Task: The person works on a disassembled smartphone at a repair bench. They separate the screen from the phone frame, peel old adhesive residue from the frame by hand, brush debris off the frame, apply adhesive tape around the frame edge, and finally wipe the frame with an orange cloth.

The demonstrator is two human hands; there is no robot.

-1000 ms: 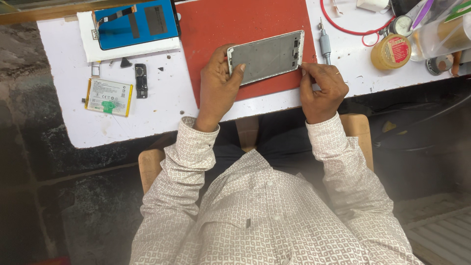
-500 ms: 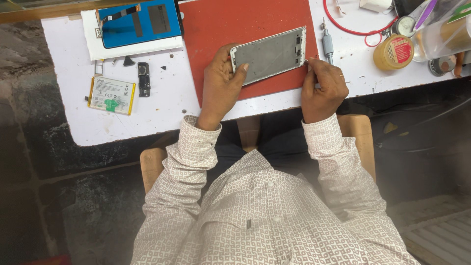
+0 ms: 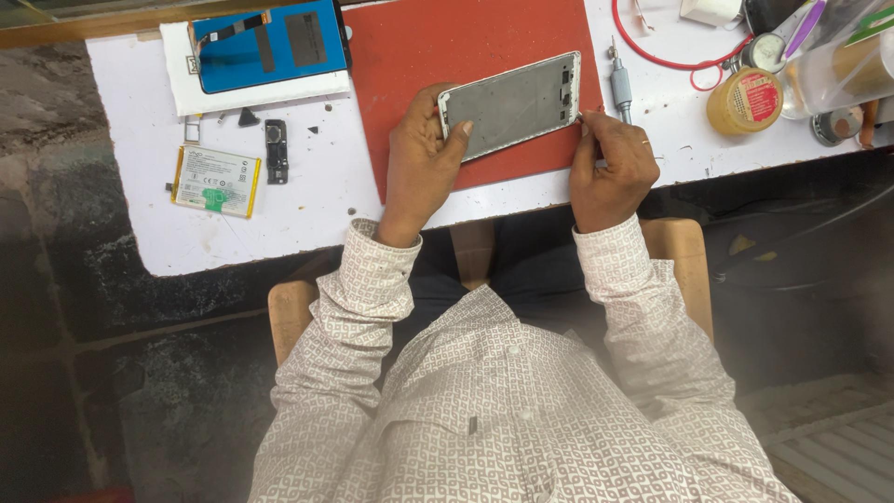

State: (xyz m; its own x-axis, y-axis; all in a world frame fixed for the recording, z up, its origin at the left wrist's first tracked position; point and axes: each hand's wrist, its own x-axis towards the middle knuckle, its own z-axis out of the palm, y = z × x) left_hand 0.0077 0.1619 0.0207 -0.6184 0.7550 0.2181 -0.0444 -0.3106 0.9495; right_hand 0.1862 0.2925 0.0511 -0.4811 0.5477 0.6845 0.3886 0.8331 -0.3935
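2 hands work the phone frame (image 3: 510, 104), which lies tilted on the red mat (image 3: 410, 56) near the front edge of the white surface (image 3: 307, 214). Your left hand (image 3: 421, 158) clamps its near-left corner, thumb on top and fingers tucked beneath. Your right hand (image 3: 610, 168) pinches a thin tool at the frame's right corner; the tip is too small to identify. The frame looks light, stiff and thin, likely easy to bend or scratch, so hold it by the long edges, not the grey face. Its underside is hidden, and the clutter at the right is cut off.
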